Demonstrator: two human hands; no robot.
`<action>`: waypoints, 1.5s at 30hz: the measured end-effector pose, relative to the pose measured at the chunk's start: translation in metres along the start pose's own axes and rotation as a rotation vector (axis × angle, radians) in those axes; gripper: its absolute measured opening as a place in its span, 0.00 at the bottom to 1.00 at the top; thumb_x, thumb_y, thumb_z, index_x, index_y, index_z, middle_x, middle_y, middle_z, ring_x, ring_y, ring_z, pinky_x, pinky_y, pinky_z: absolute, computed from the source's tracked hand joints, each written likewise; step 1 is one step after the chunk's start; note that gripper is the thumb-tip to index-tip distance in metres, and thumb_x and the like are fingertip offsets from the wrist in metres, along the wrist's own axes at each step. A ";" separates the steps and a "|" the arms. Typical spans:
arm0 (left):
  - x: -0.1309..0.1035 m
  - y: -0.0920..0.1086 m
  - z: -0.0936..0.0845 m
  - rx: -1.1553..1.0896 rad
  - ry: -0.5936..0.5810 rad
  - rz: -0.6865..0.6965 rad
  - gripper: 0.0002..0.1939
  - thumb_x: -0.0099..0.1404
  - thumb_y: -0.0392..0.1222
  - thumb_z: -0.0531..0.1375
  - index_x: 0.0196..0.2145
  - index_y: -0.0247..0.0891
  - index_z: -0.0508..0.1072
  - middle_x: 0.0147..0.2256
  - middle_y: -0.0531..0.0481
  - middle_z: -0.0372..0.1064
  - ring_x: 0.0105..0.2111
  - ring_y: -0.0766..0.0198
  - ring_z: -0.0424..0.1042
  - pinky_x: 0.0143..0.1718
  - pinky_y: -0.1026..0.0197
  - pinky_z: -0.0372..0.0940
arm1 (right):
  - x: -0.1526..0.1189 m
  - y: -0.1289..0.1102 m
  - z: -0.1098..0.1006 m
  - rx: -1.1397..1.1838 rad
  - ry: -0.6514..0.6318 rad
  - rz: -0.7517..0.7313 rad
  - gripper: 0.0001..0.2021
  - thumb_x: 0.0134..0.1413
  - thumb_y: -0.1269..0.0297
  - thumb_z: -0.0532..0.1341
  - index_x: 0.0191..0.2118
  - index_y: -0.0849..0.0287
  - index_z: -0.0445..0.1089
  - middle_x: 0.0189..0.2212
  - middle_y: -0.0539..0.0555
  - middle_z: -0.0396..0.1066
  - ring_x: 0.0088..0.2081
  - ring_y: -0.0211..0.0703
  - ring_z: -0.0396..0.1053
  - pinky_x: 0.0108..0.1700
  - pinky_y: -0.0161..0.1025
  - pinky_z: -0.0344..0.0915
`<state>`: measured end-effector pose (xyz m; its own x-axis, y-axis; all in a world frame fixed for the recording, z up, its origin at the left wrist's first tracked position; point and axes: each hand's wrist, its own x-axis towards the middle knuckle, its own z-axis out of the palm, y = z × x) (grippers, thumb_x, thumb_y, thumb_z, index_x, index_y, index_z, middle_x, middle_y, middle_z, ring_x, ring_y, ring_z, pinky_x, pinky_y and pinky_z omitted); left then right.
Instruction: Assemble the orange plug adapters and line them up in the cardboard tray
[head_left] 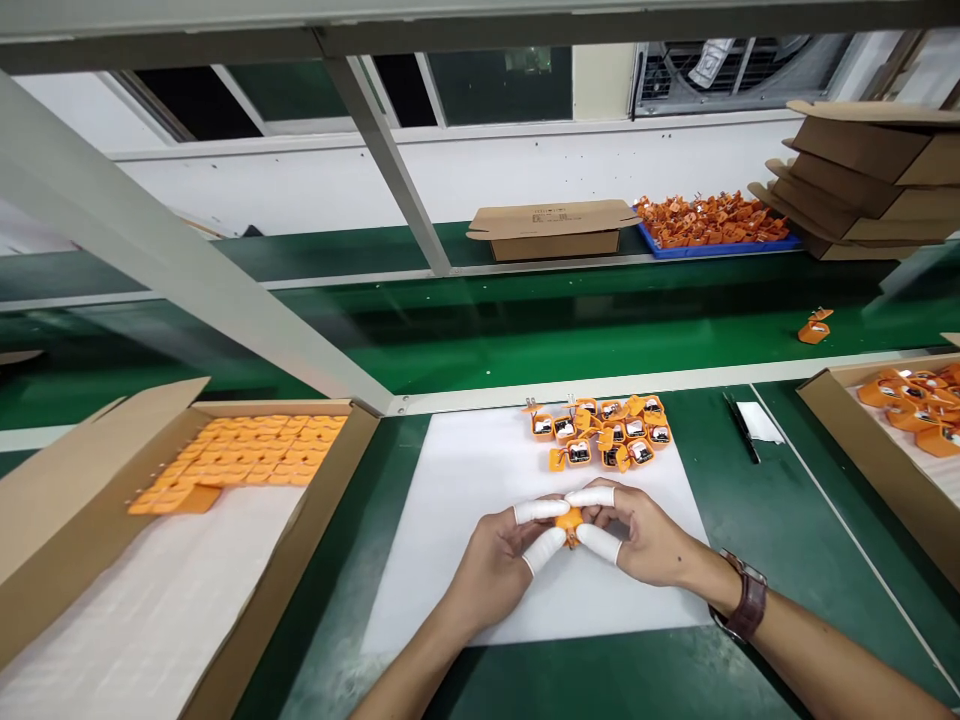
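Between my two hands is a small orange part [569, 521], held above a white sheet [450, 520] on the green table. My left hand [504, 560] grips it from the left with thumb and forefinger, both in white finger covers. From the right, my right hand [645, 535] pinches the same part, also with covered thumb and forefinger. Fingertips hide much of the part. Just beyond my hands, several open orange housings [578, 452] with dark and white insides sit at the sheet's far edge.
An open carton [300, 545] at left holds rows of orange pieces. Another carton [877, 440] with orange parts stands right, near a black pen-like tool [742, 430]. A blue tray [697, 251] and stacked boxes [862, 190] are behind the metal frame [540, 392].
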<state>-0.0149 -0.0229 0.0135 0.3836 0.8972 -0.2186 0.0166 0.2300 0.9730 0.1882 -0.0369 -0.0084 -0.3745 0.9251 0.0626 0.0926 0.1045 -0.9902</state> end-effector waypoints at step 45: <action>0.008 -0.019 0.003 -0.089 0.048 0.090 0.16 0.61 0.43 0.66 0.46 0.35 0.77 0.43 0.44 0.80 0.44 0.55 0.79 0.50 0.53 0.73 | 0.000 -0.006 -0.004 -0.638 0.045 -0.459 0.22 0.66 0.75 0.57 0.63 0.51 0.60 0.54 0.60 0.71 0.51 0.50 0.70 0.54 0.51 0.69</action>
<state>-0.0096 -0.0213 -0.0065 0.3351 0.9324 -0.1357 -0.0985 0.1779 0.9791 0.1908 -0.0362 -0.0018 -0.4672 0.7510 0.4665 0.4542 0.6566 -0.6021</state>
